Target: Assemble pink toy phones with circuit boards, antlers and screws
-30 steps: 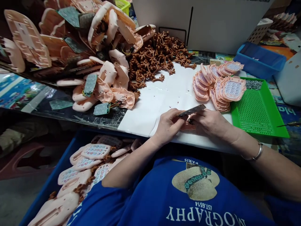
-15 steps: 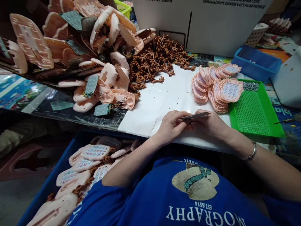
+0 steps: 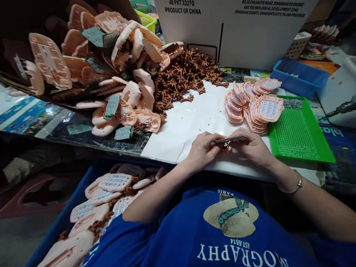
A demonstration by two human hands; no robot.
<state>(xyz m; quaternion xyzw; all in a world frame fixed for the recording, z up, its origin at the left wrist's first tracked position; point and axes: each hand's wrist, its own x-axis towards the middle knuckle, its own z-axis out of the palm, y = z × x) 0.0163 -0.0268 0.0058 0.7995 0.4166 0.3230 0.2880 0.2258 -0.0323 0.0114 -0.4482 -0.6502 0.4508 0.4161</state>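
My left hand [image 3: 202,150] and my right hand [image 3: 251,148] meet over the white sheet [image 3: 194,115] at the table's near edge. Together they pinch a small dark circuit board [image 3: 230,139], held nearly flat, over a pink toy shell [image 3: 226,148] that my fingers mostly hide. Both hands are closed on the board's ends. A bracelet [image 3: 295,184] circles my right wrist.
A stack of pink keypad shells [image 3: 254,104] lies beyond my right hand, beside a green perforated tray [image 3: 297,131]. A heap of brown rubber parts [image 3: 186,72] and piled pink shells [image 3: 122,74] fill the left. A blue bin [image 3: 100,200] of shells sits below. A white carton [image 3: 236,29] stands behind.
The circuit board has tilted from slanted to nearly flat and come lower onto the pink shell. Both hands stayed together in the same spot; the view shifted slightly.
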